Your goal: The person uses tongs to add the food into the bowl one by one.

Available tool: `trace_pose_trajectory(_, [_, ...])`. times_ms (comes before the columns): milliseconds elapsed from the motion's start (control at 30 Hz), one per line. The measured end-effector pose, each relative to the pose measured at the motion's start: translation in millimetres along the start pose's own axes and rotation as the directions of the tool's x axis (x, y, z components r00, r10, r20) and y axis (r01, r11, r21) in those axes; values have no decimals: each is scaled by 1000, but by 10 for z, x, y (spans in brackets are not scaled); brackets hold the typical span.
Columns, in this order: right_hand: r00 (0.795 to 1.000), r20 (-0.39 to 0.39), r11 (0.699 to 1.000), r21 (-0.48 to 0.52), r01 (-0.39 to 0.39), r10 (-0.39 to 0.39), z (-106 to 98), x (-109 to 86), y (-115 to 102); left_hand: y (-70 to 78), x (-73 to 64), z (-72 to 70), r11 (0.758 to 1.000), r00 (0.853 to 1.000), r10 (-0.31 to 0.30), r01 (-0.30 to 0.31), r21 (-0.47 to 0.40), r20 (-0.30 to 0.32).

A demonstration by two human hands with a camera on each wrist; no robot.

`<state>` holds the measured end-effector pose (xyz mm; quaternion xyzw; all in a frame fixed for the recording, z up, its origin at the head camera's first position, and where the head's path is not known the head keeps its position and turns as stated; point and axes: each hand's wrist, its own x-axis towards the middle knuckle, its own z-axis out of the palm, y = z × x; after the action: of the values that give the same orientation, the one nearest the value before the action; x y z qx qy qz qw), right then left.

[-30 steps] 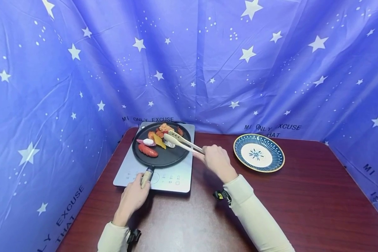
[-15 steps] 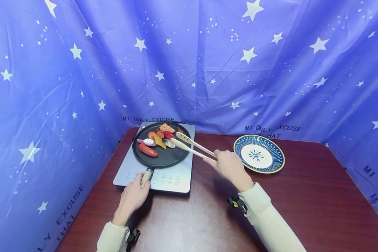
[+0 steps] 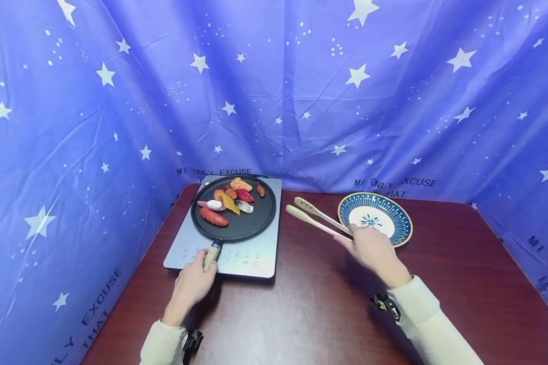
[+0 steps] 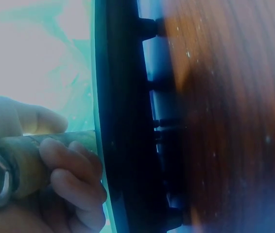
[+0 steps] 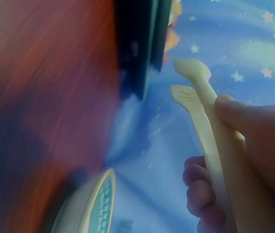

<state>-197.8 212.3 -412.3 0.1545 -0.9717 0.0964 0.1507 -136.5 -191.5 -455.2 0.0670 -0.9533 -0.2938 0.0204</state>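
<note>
My left hand [image 3: 193,280] grips the tan handle [image 3: 212,252] of a flat black frying pan [image 3: 251,223]. In the left wrist view, fingers curl round that handle [image 4: 28,162]. Several food pieces lie in the pan: a red sausage-shaped piece [image 3: 213,217], a yellow strip [image 3: 230,205], a silvery piece [image 3: 244,206], an orange crumbly piece [image 3: 240,184] and others. My right hand [image 3: 376,253] holds cream-coloured tongs [image 3: 317,223], their tips apart with nothing between them, right of the pan. This hand overlaps the near-left part of the blue-and-white plate [image 3: 399,223] in the head view.
Beneath the pan is a silver induction cooktop [image 3: 267,256] with printed controls, at the left of the dark red wooden table [image 3: 297,314]. A blue star-patterned curtain [image 3: 265,91] encloses the back and both sides.
My right hand and the tongs have moved right, from over the pan to beside the plate, carrying nothing. The left hand stays on the pan handle.
</note>
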Motion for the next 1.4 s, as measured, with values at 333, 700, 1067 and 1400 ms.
trace_pose_trajectory(333, [995, 30, 994, -53, -98, 100, -116, -285, 470, 11, -38, -23, 1000, 1000, -1, 1, 1, 3])
trace_pose_trajectory(700, [977, 72, 980, -18, -198, 199, -97, -598, 880, 21, -39, -15, 1000, 1000, 2, -3, 19, 13])
trace_pose_trajectory(1067, [971, 49, 971, -57, -231, 234, -58, -845, 1180, 21, -23, -25, 999, 1000, 20, -20, 50, 10])
trace_pose_trajectory(1400, [957, 105, 962, -63, -266, 272, -27, -982, 1285, 24, -36, -28, 999, 1000, 26, -26, 46, 12])
